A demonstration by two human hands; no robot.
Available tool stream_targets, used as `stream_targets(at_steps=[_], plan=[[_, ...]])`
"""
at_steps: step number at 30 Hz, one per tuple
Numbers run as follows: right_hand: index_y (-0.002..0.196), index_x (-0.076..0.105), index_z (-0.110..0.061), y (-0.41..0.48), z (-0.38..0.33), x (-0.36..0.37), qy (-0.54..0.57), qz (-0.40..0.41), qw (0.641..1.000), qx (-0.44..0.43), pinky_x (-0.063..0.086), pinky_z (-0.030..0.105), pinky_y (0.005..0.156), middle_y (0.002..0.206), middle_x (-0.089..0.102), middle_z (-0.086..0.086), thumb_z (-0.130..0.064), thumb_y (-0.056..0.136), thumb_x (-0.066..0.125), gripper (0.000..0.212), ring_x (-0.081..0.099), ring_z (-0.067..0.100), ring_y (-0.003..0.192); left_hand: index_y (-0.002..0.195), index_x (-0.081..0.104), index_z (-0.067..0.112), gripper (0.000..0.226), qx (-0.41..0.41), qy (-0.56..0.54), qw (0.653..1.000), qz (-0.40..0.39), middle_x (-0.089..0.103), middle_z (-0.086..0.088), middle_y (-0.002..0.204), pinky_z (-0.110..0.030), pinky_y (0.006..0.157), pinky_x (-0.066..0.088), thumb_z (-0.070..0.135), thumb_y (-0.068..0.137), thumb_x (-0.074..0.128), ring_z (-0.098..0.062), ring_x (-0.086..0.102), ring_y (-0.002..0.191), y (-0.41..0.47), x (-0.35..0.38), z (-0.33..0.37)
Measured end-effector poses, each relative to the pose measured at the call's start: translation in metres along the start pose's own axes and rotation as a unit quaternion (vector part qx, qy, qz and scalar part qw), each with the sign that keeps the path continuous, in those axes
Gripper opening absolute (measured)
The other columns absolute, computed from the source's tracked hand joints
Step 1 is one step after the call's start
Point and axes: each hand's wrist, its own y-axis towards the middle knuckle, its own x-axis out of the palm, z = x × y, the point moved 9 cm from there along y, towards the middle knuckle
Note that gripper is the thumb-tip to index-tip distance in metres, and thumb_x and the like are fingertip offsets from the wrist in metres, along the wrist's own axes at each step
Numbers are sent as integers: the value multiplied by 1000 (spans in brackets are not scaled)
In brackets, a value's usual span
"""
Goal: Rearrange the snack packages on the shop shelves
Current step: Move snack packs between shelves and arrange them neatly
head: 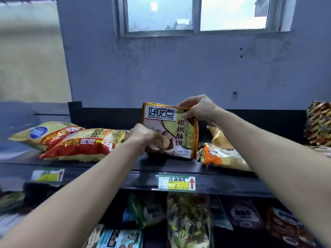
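Note:
A walnut-cookie package (pixel 166 126), orange-edged with a white and green front, stands upright on the top shelf (pixel 107 169). My left hand (pixel 141 136) grips its lower left corner. My right hand (pixel 197 108) pinches its upper right corner. Its bottom edge rests on the shelf. To its left lie two yellow-and-red snack bags (pixel 80 144), flat and overlapping. To its right lies an orange-and-yellow bag (pixel 222 156), with a golden bag (pixel 217 136) partly hidden behind it.
A dark striped package (pixel 318 122) stands at the far right of the top shelf. Price tags (pixel 176 182) hang on the shelf's front rail. Several snack bags (pixel 188 217) fill the lower shelf. A grey wall and a window rise behind.

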Motion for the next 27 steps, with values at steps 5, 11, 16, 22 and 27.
stream_targets(at_steps=[5,11,16,22,27], plan=[[132,48,-11,1,19,-3,-62,123,990,34,49,35,93,129,54,11,1,82,66,55,56,26,112,81,62,3,17,2,6,999,-45,68,-21,92,-31,54,50,-6,70,72,-30,61,69,6,4,-25],[135,23,-4,-12,53,1,-95,135,971,172,52,38,87,125,48,18,-10,81,72,73,56,32,111,66,55,8,23,18,53,997,-53,58,-6,66,-25,54,44,-7,71,72,-18,50,55,13,18,-23],[140,19,-7,-13,67,3,-67,126,973,179,53,46,89,121,52,19,-2,81,69,77,57,35,110,99,57,6,36,20,62,996,-59,63,-10,92,-36,78,55,-4,69,75,-28,62,87,15,24,-19],[138,23,-10,-16,76,-2,-45,120,978,163,51,48,92,120,54,18,1,79,70,77,56,35,112,112,42,10,57,-7,13,993,-115,59,-5,95,-32,69,51,-3,68,77,-21,59,87,12,34,-24],[131,31,-9,-19,75,-3,-36,108,982,150,52,48,90,116,56,15,-3,80,71,66,59,33,108,116,37,9,59,-8,12,996,-88,56,-6,100,-30,64,50,-2,73,74,-18,57,84,11,35,-23]])
